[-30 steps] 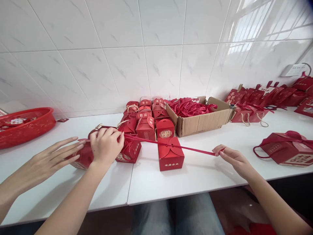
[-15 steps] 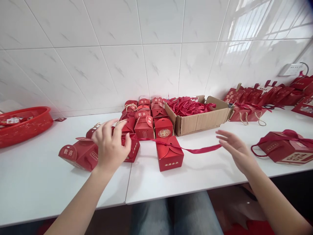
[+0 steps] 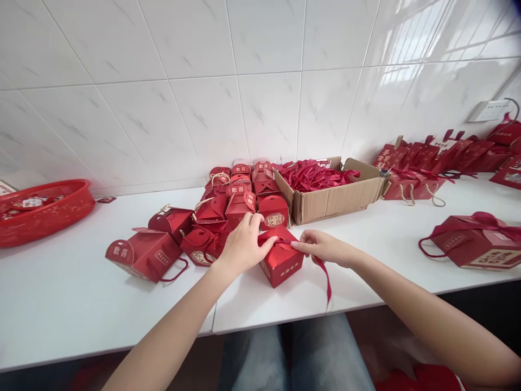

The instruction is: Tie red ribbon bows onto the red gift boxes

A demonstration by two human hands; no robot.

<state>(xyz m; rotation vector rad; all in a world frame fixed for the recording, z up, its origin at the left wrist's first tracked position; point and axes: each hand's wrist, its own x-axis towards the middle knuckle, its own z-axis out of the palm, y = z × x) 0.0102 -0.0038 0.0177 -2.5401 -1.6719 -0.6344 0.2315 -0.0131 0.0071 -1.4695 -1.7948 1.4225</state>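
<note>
both forearms reach in from the near edge and meet over the red gift box (image 3: 283, 262), which stands upright on the white worktop (image 3: 374, 271) near its front edge, just ahead of a cluster of small red boxes (image 3: 240, 194). left hand (image 3: 243, 244): palm down against the box's upper left side, fingers curled, thumb and forefinger closed on the ribbon (image 3: 326, 276) at the box top. right hand (image 3: 321, 248): wrist low, thumb and forefinger pinched on the same ribbon just right of the box, other fingers tucked. the ribbon's loose tail hangs down past the worktop edge. a cardboard carton (image 3: 337, 200) of red ribbons sits behind. a tipped red box (image 3: 142, 254) lies to the left, a red basket (image 3: 44, 214) far left.
</note>
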